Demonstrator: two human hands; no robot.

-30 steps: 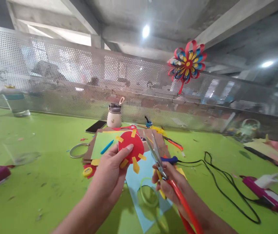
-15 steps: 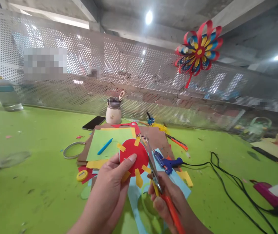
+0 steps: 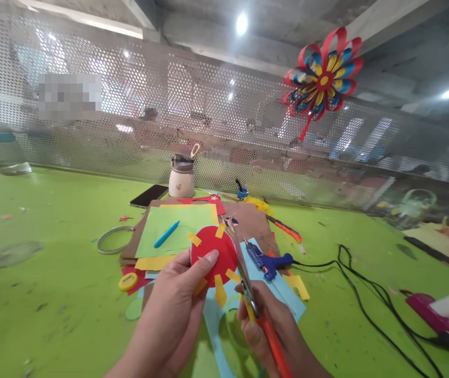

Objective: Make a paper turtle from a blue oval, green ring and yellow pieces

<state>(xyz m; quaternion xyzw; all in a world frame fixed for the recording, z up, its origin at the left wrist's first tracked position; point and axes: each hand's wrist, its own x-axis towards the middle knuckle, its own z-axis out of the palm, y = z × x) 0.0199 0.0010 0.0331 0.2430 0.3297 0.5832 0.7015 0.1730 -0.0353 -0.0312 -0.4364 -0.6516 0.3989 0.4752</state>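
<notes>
My left hand point(image 3: 180, 294) pinches a red paper disc point(image 3: 216, 247), its thumb on top and the fingers underneath. Several yellow paper tabs point(image 3: 220, 291) stick out around the disc's edge. In my right hand point(image 3: 267, 320) is a pair of scissors point(image 3: 243, 262) with orange handles. The blades point up and away, passing close along the disc's right edge; whether they touch it I cannot tell. A thin yellow strip point(image 3: 251, 311) also shows at the right fingers. Beyond the hands, a blue glue gun point(image 3: 267, 261) lies on light blue paper point(image 3: 287, 294).
A blue pen point(image 3: 166, 234) lies on green paper point(image 3: 153, 223) over brown cardboard point(image 3: 243, 215). Around these are a tape ring point(image 3: 106, 241), yellow sharpener point(image 3: 128, 282), phone point(image 3: 149, 196) and bottle point(image 3: 181, 181). A black cable point(image 3: 360, 286) crosses the right side. A paper flower point(image 3: 324, 80) hangs above.
The view has shifted slightly, so most things sit a little further left. Both hands keep their hold on the disc and scissors, with hardly any movement between them.
</notes>
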